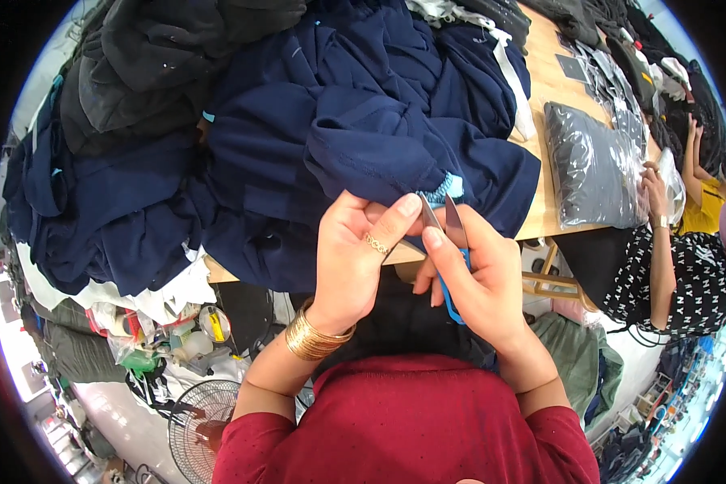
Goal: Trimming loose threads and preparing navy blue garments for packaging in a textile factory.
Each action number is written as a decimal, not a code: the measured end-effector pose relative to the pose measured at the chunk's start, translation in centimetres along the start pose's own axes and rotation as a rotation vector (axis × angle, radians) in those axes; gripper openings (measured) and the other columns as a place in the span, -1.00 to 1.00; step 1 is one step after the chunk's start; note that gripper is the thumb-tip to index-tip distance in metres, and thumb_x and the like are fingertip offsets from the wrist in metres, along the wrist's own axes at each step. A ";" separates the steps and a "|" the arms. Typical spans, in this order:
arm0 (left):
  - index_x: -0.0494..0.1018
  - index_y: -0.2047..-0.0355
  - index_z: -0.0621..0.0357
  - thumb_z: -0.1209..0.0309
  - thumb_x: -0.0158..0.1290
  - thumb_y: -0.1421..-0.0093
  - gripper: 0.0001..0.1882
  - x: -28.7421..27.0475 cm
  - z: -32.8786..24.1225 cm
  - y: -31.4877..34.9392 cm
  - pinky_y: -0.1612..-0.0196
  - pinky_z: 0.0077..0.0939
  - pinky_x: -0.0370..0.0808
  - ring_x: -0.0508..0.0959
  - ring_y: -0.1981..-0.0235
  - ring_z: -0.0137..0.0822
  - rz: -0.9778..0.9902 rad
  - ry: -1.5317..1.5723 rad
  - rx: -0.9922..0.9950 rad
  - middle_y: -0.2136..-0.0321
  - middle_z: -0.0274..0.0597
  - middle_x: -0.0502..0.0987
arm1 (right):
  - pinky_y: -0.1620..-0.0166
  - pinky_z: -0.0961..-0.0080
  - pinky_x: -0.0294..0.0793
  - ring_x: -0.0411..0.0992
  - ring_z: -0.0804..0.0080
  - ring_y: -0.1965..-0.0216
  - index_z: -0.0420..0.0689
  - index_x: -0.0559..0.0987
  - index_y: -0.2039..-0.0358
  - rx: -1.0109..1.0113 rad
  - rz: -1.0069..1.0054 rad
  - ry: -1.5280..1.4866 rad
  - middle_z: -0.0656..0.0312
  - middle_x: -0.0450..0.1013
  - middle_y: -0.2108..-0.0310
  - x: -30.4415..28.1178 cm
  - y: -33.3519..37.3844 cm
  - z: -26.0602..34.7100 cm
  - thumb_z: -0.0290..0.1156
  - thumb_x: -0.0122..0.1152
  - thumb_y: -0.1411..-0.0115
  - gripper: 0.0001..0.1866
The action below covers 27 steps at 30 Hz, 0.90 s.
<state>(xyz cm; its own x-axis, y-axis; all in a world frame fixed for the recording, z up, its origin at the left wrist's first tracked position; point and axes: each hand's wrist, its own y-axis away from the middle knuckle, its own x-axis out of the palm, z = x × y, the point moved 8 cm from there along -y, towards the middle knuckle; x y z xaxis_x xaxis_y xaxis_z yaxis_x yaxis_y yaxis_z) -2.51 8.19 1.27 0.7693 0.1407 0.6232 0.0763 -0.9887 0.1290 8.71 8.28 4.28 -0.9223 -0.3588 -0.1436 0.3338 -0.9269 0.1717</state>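
A navy blue garment lies bunched over the table in front of me. At its near end a gathered edge carries a light blue trim. My left hand pinches the garment by this edge, thumb on top. My right hand is closed round a pair of small scissors with blue handles. Their metal blades point away from me, spread apart, right beside the trim and my left thumb. Whether the blades touch the cloth, I cannot tell.
Dark grey garments and more navy cloth are heaped at the left. Right of the cloth, a bagged dark garment lies on the wooden table. Co-workers sit at the right, one with a hand by the bag. A fan stands lower left.
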 end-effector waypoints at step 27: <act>0.35 0.16 0.28 0.49 0.02 -0.17 -0.77 0.3 0.3 0.4 0.17 -0.58 0.43 0.52 0.31 -0.45 0.018 0.029 -0.007 0.30 -0.19 0.51 | 0.66 0.73 0.29 0.36 0.68 0.73 -0.22 0.45 0.25 0.026 0.020 -0.079 0.30 0.41 0.71 -0.1 0.4 -0.2 -0.40 0.00 -0.23 -0.83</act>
<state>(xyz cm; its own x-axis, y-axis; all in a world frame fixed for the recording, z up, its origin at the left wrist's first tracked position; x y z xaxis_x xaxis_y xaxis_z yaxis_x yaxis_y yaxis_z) -2.09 7.80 1.30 0.7517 0.1246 0.6476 0.0580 -0.9907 0.1233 8.98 7.93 4.18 -0.9282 -0.3667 -0.0631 0.3483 -0.9160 0.1992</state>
